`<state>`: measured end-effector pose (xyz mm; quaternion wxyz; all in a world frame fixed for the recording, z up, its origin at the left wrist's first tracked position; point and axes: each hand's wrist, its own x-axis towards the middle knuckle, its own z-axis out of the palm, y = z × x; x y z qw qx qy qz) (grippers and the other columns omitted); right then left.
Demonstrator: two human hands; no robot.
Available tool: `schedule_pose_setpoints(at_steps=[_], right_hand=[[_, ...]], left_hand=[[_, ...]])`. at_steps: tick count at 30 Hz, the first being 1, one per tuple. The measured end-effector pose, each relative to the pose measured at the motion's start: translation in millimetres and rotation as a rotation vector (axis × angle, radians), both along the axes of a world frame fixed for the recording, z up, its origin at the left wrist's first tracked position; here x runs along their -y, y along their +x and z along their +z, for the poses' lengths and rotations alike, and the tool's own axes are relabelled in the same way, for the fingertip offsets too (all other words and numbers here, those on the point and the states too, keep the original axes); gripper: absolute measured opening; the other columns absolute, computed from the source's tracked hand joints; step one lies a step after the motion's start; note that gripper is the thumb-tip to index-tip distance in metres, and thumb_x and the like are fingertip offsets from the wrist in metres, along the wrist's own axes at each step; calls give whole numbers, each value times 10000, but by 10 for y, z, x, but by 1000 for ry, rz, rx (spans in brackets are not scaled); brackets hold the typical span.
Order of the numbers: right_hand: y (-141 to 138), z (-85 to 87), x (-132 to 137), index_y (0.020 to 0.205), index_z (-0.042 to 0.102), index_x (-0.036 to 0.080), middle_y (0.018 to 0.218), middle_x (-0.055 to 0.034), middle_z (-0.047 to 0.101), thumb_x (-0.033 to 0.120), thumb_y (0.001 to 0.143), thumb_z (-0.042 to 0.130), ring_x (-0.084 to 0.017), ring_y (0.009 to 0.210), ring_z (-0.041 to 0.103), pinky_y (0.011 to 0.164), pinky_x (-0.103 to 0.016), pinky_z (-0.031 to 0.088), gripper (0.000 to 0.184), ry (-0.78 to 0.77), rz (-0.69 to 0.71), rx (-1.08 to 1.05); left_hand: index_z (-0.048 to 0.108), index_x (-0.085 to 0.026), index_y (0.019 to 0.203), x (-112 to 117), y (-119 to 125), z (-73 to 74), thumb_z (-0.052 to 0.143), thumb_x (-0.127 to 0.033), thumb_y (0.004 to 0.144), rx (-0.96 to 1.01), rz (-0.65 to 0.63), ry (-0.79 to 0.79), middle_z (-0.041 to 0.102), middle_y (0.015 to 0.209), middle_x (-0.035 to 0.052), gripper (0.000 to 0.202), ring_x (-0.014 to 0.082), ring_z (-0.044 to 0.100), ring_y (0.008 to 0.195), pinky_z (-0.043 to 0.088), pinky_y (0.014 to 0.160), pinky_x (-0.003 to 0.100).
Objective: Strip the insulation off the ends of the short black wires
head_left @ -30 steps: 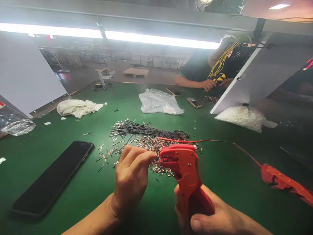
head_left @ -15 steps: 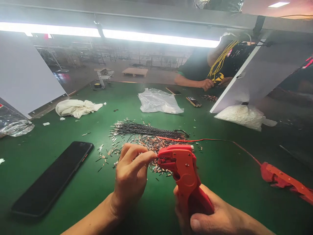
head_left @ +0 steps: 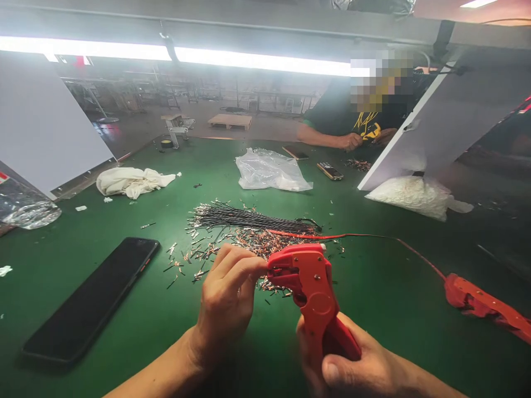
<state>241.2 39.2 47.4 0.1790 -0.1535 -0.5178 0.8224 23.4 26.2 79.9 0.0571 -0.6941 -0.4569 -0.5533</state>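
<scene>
My right hand is wrapped round the handles of a red wire stripper, whose jaws point left. At the jaw opening, the thumb and forefinger of my left hand are pinched together, and what they hold is hidden. Beyond both hands lies a bundle of black wires with bare or metal-tipped ends. Under and in front of the bundle spreads a heap of short black and copper wire scraps.
A black phone lies at left, a second red tool at right with a red strip. Further back are a white cloth, a clear plastic bag and a filled bag. Across the table a co-worker's hands handle yellow wires.
My left fingertips have moved slightly right, up against the stripper's jaws. The right hand keeps its grip on the stripper. The view has shifted slightly.
</scene>
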Motion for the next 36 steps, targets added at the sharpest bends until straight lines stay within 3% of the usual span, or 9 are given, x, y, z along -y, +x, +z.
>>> schedule_pose_setpoints(at_steps=[9,16,22,32,36], right_hand=[[11,-58,62,809,526,135,584,28,472,504,814,686,-62,512,432,466,-159,340,402,-81,-49,-25],[2,1,-7,804,507,143,578,39,447,521,845,651,-60,488,420,451,-160,366,407,-19,35,-31],[23,30,-16,732,486,160,535,67,371,617,800,649,-49,435,376,393,-154,304,490,53,-5,48],[66,-100,71,722,460,192,459,104,296,700,757,639,-40,378,257,355,-162,254,540,-75,-143,106],[85,-117,33,725,482,184,469,91,347,685,791,620,-41,370,268,361,-166,280,523,-110,-139,85]], left_hand=[[591,-182,879,-2,-16,9,577,13,855,14,-34,-33,609,739,-6,197,120,504,696,452,623,259],[586,-185,868,-7,-40,36,568,21,854,1,-35,-31,608,728,-9,207,123,503,701,452,614,260],[583,-198,880,-9,-48,8,559,11,864,13,-24,-41,600,732,-10,211,123,515,699,454,629,277],[613,-187,974,-29,-59,-42,557,-32,872,11,-32,-85,628,751,3,193,119,525,688,471,589,237],[628,-185,931,-33,-83,-39,523,-92,913,31,-94,-201,631,719,2,141,111,530,641,462,567,229]])
